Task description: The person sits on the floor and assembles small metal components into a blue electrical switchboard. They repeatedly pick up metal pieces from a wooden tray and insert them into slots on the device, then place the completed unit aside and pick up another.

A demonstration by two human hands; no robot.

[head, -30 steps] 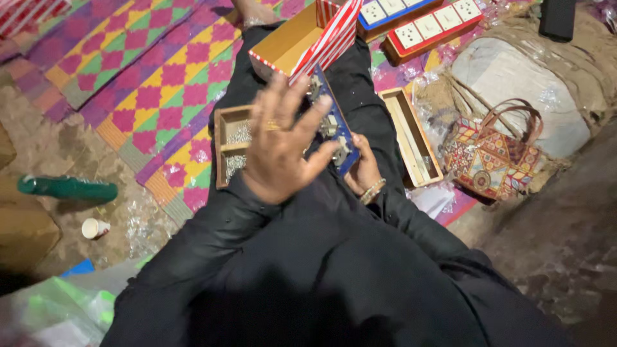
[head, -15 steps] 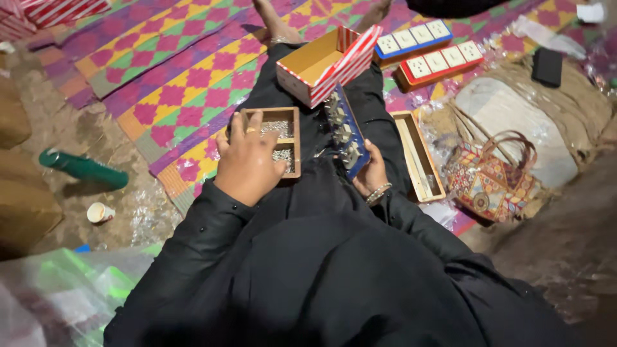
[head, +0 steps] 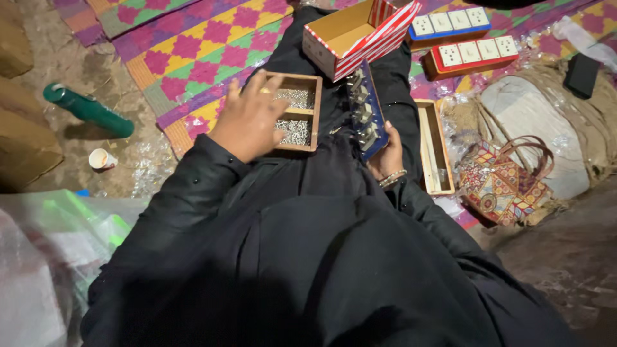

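Left hand in the screw box, right hand holding a switch board.

The small wooden two-compartment box of silver screws (head: 297,114) sits on the lap; the left hand (head: 247,115) rests spread over it, while the right hand (head: 387,155) grips the blue-backed board of metal switch parts (head: 364,110), beside a long narrow wooden tray (head: 434,146).

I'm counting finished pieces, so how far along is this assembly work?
Two finished-looking switchboards lie on the mat. In hand: the right hand holds a blue board with unfinished fittings upright, while the left hand reaches into the wooden tray of small metal screws. That board remains unfinished.
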